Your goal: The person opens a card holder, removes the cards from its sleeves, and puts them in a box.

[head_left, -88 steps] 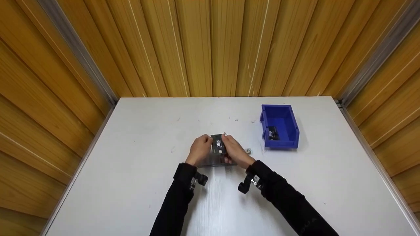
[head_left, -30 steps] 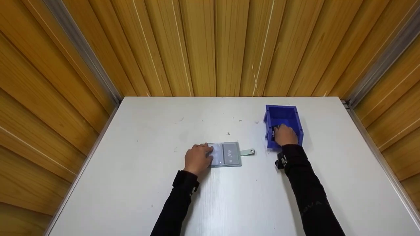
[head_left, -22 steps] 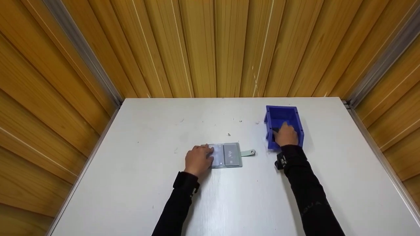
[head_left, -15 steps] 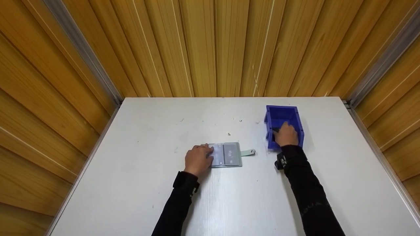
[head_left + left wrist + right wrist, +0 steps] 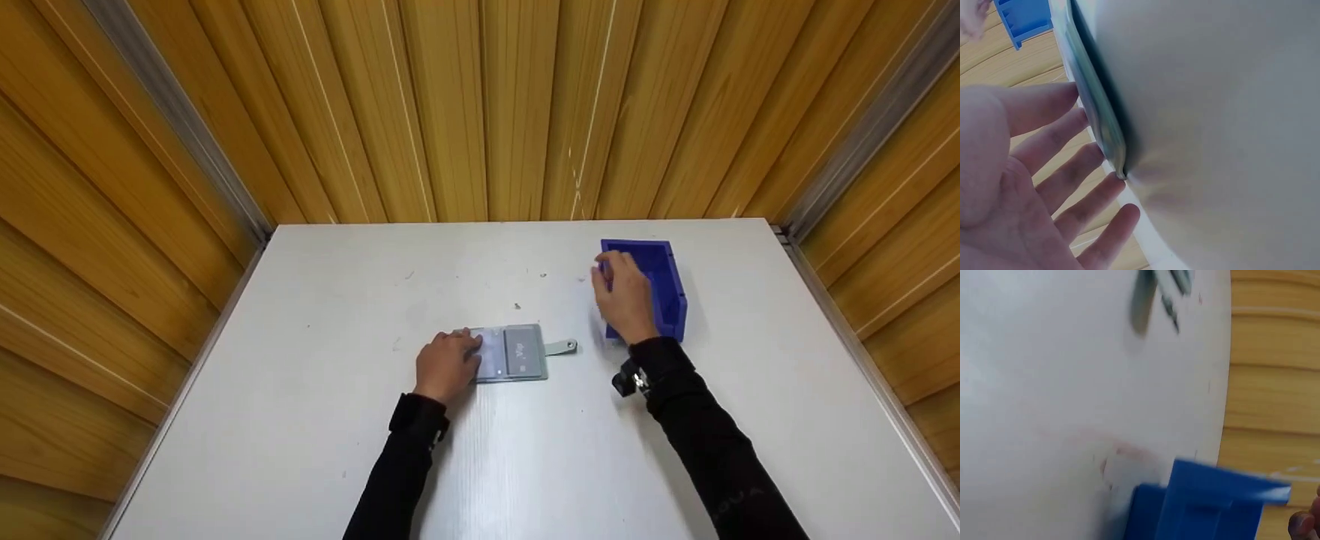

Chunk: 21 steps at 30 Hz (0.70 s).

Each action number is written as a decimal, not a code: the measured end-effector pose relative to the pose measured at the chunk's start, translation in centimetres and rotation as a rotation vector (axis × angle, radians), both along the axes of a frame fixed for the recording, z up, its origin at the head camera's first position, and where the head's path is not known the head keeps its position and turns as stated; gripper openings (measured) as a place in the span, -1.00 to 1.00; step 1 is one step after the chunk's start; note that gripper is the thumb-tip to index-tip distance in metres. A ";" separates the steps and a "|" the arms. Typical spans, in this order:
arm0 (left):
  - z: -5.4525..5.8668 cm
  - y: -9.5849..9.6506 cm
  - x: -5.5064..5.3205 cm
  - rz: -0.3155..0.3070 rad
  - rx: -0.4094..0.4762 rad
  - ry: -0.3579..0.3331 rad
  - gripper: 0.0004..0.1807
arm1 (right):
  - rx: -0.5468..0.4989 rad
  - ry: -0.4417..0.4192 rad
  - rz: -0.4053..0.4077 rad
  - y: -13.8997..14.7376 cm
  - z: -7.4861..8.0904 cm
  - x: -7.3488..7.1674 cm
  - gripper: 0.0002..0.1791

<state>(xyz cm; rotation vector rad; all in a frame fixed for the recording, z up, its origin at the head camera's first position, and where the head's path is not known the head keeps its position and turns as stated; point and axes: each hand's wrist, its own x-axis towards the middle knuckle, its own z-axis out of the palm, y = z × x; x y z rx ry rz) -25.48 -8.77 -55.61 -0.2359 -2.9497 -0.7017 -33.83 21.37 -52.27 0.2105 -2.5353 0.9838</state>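
A pale green card holder lies opened out on the white table in the head view, its clear sleeves showing and its snap strap pointing right. A card marked Vip shows under the right-hand sleeve. My left hand rests on the holder's left part; the left wrist view has its spread fingers touching the holder's edge. Over the left side of the blue bin is my right hand, its fingers bent toward the thumb. Whether a card is between them cannot be made out.
The white table carries small marks and a tiny speck behind the holder. Wood-patterned panels rise at the back and both sides. In the right wrist view the bin's wall stands close to the hand.
Earlier both hands held a Vip card above the holder. The right hand then reached into the bin where another card lay, and has now risen out leftward. The left hand stays on the holder.
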 end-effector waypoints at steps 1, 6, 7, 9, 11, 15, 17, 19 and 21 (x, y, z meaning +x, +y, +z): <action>0.0 -0.1 0.0 -0.003 0.001 -0.002 -0.65 | 0.023 -0.036 0.056 -0.8 0.1 0.4 -0.73; -0.2 -0.1 -0.2 -0.010 0.013 -0.016 -0.65 | 0.204 -0.293 0.320 -3.9 -1.3 2.3 -0.54; -0.3 -0.1 -0.2 -0.010 0.015 -0.017 -0.65 | 0.233 -0.338 0.353 -4.2 -1.7 2.6 -0.49; -0.4 -0.1 -0.2 -0.008 0.013 -0.014 -0.65 | 0.288 -0.403 0.406 -4.7 -2.4 3.2 -0.38; -0.4 -0.1 -0.2 -0.006 0.010 -0.014 -0.65 | 0.335 -0.438 0.433 -5.0 -2.8 3.6 -0.27; -0.3 0.0 -0.2 -0.001 -0.005 -0.014 -0.65 | 0.405 -0.425 0.455 -5.2 -3.5 4.1 -0.16; -0.3 0.0 -0.2 -0.001 -0.003 -0.017 -0.66 | 0.426 -0.398 0.457 -5.2 -3.7 4.1 -0.15; -0.2 0.0 -0.2 -0.002 -0.004 -0.021 -0.65 | 0.429 -0.381 0.459 -5.2 -3.9 4.1 -0.16; -0.2 -0.1 -0.2 -0.004 -0.006 -0.021 -0.65 | 0.419 -0.375 0.459 -5.2 -4.2 4.0 -0.18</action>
